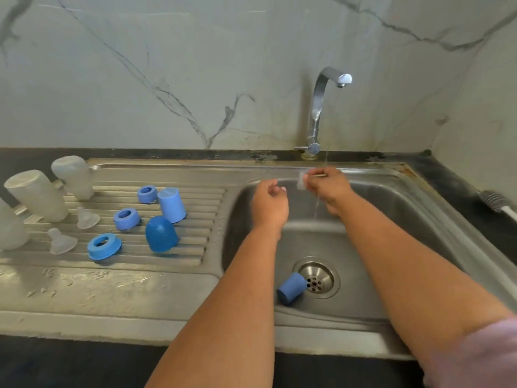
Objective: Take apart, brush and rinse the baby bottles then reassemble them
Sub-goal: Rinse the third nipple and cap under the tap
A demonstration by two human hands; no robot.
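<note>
My right hand (327, 189) holds a small clear teat (301, 182) in the thin stream of water under the tap (321, 113), above the sink basin. My left hand (270, 203) hovers beside it, fingers curled, holding nothing. A blue cap (291, 288) lies on its side by the drain (317, 278). On the drainboard (167, 264) stand three frosted bottles upside down (36, 196) (74, 176) (9, 228), two clear teats (87, 218) (60, 242), three blue rings (147, 194) (126, 218) (104, 246) and two blue caps (171, 205) (161, 233).
A bottle brush (496, 203) lies on the dark counter at the right of the sink. The marble wall rises right behind the tap. Dark counter runs along the front edge.
</note>
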